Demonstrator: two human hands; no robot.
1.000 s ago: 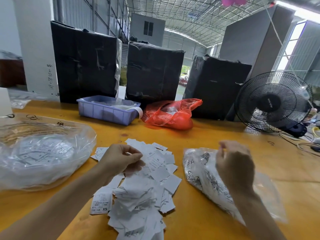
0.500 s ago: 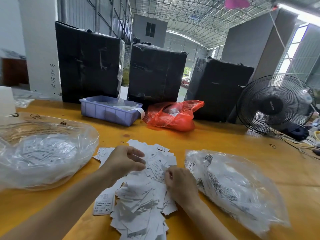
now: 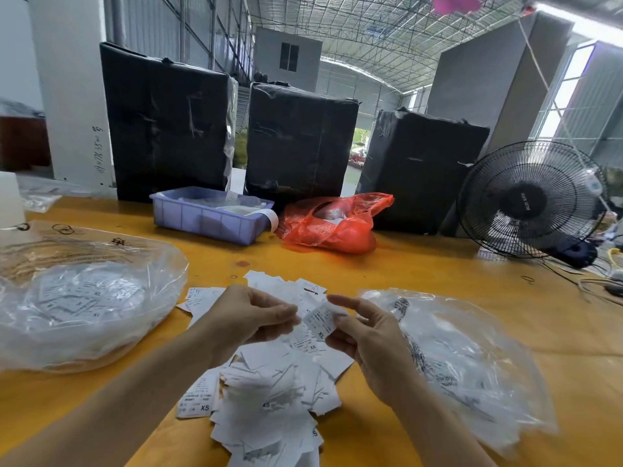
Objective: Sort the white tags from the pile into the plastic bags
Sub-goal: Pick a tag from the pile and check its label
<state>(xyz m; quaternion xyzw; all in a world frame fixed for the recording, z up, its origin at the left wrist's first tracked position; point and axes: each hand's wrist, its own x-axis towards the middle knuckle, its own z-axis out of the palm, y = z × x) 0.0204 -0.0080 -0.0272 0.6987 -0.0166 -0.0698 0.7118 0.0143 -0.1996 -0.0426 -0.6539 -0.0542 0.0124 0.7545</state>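
Once on pile, right hand (image 3: 367,345) aloft.

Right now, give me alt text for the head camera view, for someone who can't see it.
Right hand pinches one white tag above the tag pile on a yellow table, left hand close beside. Clear plastic bags of tags lie left and right.

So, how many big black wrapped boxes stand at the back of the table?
3, in a row: the left box behind the purple tray, the middle box, the right box beside the fan. None seems hidden.
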